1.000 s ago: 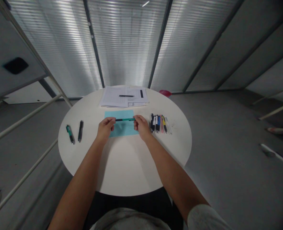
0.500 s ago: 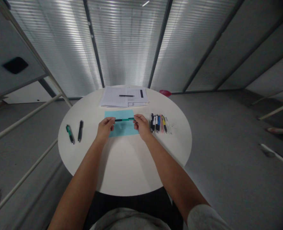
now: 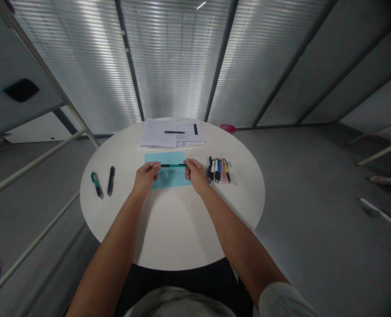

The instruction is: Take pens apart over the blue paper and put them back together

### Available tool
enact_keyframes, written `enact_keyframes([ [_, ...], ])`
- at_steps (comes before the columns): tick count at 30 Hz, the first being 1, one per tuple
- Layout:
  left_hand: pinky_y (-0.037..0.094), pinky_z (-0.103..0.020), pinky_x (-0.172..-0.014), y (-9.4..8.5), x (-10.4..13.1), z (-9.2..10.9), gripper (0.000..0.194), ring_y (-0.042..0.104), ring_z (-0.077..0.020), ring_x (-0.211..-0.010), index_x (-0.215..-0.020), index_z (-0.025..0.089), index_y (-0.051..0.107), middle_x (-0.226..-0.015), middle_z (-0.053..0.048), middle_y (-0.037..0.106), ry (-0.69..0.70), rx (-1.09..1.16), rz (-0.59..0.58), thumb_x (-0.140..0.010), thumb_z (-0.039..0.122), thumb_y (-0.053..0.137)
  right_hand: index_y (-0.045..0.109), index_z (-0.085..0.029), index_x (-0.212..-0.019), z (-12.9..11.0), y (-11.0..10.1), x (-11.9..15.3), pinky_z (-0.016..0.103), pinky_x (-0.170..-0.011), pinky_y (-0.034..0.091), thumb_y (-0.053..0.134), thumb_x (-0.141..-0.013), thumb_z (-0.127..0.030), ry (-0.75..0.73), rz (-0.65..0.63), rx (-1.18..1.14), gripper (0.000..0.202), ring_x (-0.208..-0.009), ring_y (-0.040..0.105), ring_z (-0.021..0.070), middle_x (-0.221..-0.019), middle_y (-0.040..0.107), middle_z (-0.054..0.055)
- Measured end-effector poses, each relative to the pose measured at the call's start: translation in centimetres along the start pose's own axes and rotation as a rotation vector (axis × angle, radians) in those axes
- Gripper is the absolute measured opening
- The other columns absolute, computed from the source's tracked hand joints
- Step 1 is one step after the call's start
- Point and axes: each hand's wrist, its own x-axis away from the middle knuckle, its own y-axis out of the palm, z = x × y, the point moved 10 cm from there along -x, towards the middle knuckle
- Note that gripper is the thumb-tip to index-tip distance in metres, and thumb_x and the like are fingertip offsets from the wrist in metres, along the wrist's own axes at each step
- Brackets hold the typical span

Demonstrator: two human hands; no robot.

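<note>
A green and black pen [image 3: 174,165] is held level between my two hands, above a light blue sheet [image 3: 169,178] on the round white table [image 3: 178,237]. My left hand [image 3: 147,175] pinches its black end. The green end is in the fingers of my right hand [image 3: 194,171]. Right of my right hand, several pens [image 3: 218,170] lie side by side. On the left side of the table are another green and black pen [image 3: 96,185] and a dark pen [image 3: 111,181].
White papers [image 3: 158,134] with a black pen [image 3: 174,132] on them lie at the table's far side. A metal frame [image 3: 46,149] stands on the left. Behind the table are panels with blinds, and a red object [image 3: 228,128] is on the floor there.
The pen and the fingers holding it have shifted very slightly to the right, and the pen looks a little rotated about its length. The other things on the table have stayed where they were.
</note>
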Motion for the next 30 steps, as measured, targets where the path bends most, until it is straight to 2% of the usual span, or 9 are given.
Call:
enact_keyframes([
  [5, 0.033, -0.021, -0.046, -0.3, -0.2, -0.1, 0.029, 0.041, -0.0072, -0.047, -0.073, 0.015, 0.065, -0.052, 0.003, 0.05, 0.025, -0.049, 0.015, -0.068, 0.043, 0.073, 0.055, -0.02, -0.079, -0.4, -0.2, 0.1, 0.017, -0.035, 0.025, 0.068, -0.07, -0.043, -0.024, 0.019, -0.002, 0.028, -0.034, 0.035, 0.0045, -0.045, 0.047, -0.009],
  [9, 0.032, -0.021, -0.046, -0.4, -0.2, -0.1, 0.029, 0.041, -0.0072, -0.046, -0.07, 0.015, 0.064, -0.051, 0.003, 0.05, 0.043, -0.076, 0.019, -0.069, 0.043, 0.072, 0.054, -0.021, -0.082, -0.7, -0.2, 0.2, 0.017, -0.035, 0.026, 0.068, -0.07, -0.041, -0.043, 0.017, -0.012, 0.027, -0.034, 0.036, 0.0048, -0.046, 0.048, -0.01],
  [16, 0.032, -0.022, -0.047, -0.6, -0.2, -0.2, 0.03, 0.041, -0.0079, -0.045, -0.07, 0.016, 0.064, -0.05, 0.003, 0.05, 0.047, -0.126, 0.025, -0.069, 0.045, 0.072, 0.051, -0.023, -0.093, -1.2, 0.2, 0.2, 0.018, -0.035, 0.028, 0.069, -0.069, -0.038, -0.079, -0.031, -0.046, 0.033, -0.037, 0.041, 0.0052, -0.055, 0.053, -0.01],
  [20, 0.032, -0.023, -0.046, -1.2, -0.3, -0.5, 0.037, 0.042, -0.0084, -0.045, -0.062, 0.016, 0.06, -0.051, 0.0, 0.052, 0.028, -0.145, 0.072, -0.071, 0.051, 0.069, 0.05, -0.023, -0.097, -1.5, 0.5, 0.2, 0.018, -0.034, 0.029, 0.07, -0.069, -0.04, -0.14, -0.048, 0.015, 0.038, -0.037, 0.042, 0.0047, -0.064, 0.058, -0.008],
  [23, 0.032, -0.023, -0.046, -1.2, -0.4, -0.5, 0.038, 0.042, -0.0082, -0.045, -0.063, 0.016, 0.06, -0.051, 0.001, 0.052, 0.026, -0.117, 0.077, -0.071, 0.051, 0.07, 0.051, -0.022, -0.093, -1.4, 0.7, 0.4, 0.019, -0.033, 0.028, 0.067, -0.073, -0.046, -0.145, -0.047, 0.057, 0.035, -0.036, 0.041, 0.0047, -0.06, 0.055, -0.009],
  [27, 0.032, -0.022, -0.045, -0.8, -0.3, -0.3, 0.035, 0.042, -0.0072, -0.045, -0.067, 0.016, 0.062, -0.056, 0.001, 0.054, 0.036, -0.051, 0.045, -0.069, 0.049, 0.072, 0.053, -0.021, -0.079, -1.1, 0.7, 0.5, 0.019, -0.033, 0.024, 0.056, -0.08, -0.054, -0.091, -0.042, 0.089, 0.034, -0.031, 0.032, 0.0051, -0.042, 0.037, -0.011],
  [28, 0.032, -0.022, -0.045, -0.7, -0.3, -0.3, 0.035, 0.042, -0.0069, -0.045, -0.067, 0.015, 0.062, -0.058, 0.0, 0.055, 0.036, -0.037, 0.04, -0.069, 0.048, 0.072, 0.053, -0.021, -0.079, -1.1, 0.6, 0.5, 0.019, -0.033, 0.023, 0.058, -0.078, -0.053, -0.084, -0.036, 0.082, 0.032, -0.031, 0.031, 0.0051, -0.041, 0.037, -0.012],
  [30, 0.032, -0.022, -0.045, -0.6, -0.3, -0.3, 0.035, 0.042, -0.0064, -0.046, -0.067, 0.015, 0.061, -0.061, 0.0, 0.056, 0.03, -0.024, 0.038, -0.068, 0.048, 0.073, 0.053, -0.022, -0.086, -1.2, 0.5, 0.5, 0.018, -0.033, 0.026, 0.065, -0.072, -0.045, -0.076, -0.028, 0.043, 0.03, -0.034, 0.036, 0.0052, -0.048, 0.046, -0.011],
])
